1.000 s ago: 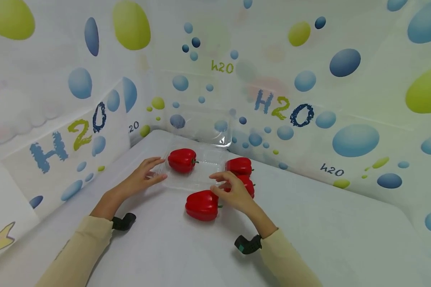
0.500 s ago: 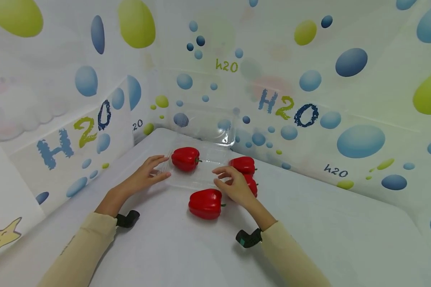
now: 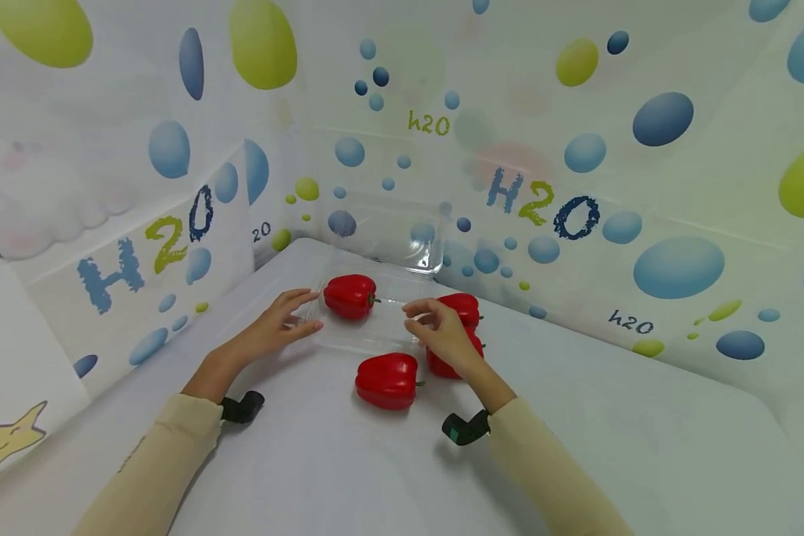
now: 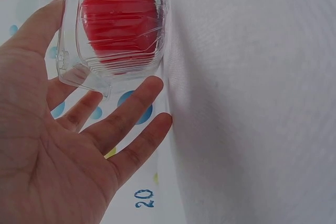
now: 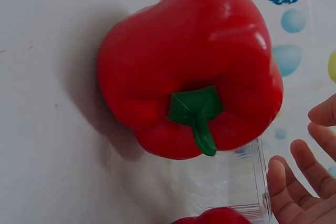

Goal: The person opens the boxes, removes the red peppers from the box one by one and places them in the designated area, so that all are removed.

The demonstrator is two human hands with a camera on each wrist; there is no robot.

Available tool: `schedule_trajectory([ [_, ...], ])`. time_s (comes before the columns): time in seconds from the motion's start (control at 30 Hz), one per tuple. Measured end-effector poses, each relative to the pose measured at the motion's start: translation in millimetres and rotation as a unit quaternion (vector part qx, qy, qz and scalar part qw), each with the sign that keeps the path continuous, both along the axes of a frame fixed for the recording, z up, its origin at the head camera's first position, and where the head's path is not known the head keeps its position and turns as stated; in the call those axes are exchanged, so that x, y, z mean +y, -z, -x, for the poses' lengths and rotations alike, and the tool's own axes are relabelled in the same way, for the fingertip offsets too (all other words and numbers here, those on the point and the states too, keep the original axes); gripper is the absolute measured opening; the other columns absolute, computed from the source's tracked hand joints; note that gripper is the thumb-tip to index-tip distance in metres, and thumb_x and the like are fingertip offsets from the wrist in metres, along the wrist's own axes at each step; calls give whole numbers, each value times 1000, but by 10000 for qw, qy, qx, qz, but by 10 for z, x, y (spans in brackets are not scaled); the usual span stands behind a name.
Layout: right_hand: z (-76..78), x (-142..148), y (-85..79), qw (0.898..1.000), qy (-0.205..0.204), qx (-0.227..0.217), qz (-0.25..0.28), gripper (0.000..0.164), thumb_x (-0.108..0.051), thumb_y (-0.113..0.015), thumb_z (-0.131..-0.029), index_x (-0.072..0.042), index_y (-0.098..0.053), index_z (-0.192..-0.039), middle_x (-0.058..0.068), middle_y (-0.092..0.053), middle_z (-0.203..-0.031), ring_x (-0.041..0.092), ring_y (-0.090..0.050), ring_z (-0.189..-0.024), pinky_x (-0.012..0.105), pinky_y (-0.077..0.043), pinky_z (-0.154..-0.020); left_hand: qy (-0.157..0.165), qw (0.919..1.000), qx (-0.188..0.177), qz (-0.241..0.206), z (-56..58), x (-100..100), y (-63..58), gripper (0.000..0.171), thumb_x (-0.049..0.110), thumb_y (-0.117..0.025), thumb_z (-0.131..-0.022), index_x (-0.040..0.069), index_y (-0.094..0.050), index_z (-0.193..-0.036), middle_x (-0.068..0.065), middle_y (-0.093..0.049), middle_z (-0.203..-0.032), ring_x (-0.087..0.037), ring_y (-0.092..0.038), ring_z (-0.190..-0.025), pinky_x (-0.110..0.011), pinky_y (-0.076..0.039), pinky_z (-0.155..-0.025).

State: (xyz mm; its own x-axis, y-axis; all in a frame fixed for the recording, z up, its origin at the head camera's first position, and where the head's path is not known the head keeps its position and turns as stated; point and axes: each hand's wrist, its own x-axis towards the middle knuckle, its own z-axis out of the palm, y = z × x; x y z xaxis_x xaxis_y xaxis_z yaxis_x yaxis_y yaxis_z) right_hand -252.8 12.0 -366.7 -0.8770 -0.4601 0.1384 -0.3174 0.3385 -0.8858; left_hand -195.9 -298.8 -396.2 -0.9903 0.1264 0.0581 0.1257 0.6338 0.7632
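Observation:
A clear plastic clamshell box (image 3: 390,318) lies opened on the table, its lid (image 3: 432,260) raised at the back. One red bell pepper (image 3: 350,298) lies in the box's left part. My left hand (image 3: 271,329) is at the box's left end, fingers loosely spread; in the left wrist view its thumb is against the rim. My right hand (image 3: 447,341), fingers loosely bent and holding nothing, hovers by the box's right end. It partly covers two more bell peppers, a rear one (image 3: 464,307) and a nearer one (image 3: 446,366). Another bell pepper (image 5: 184,56) lies in front of the box.
A white cloth covers the table (image 3: 616,417). Behind it and to the left stand white walls (image 3: 496,260) printed with blue and green bubbles. Black wrist cameras hang under both forearms, the right one (image 3: 465,429) low over the cloth.
My right hand has moved slightly away from me, uncovering more of the nearer right pepper. The head view has shifted a little. My left hand stays at the box's left end.

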Motion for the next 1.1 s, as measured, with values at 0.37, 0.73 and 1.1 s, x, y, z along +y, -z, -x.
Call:
schedule_trajectory([
  [0.37,69,-49,-42,9997,-99,-134,-154,34,-13,-69,-89,-9,-62,-122,11,-62,-120,28,-60,-106,37,-59,-79,31,9999,101,-8,-8,16,-7,70,33,-62,-96,6,-30,-151,-23,-18,-155,-49,-46,-126,-57,-43,-102],
  [0.73,142,-97,-50,9994,-75,-203,-256,32,-15,-68,-91,-10,-62,-122,11,-62,-119,28,-62,-103,31,-58,-75,6,10000,64,8,8,18,7,71,36,-62,-96,7,-29,-152,-23,-17,-156,-49,-45,-127,-57,-43,-102],
  [1.1,247,-130,-91,9980,17,-547,-312,31,-19,-66,-93,-11,-61,-122,10,-61,-120,35,-61,-102,33,-58,-74,-19,10000,37,19,4,11,10,72,37,-61,-95,7,-28,-152,-22,-16,-157,-48,-44,-128,-57,-42,-102],
])
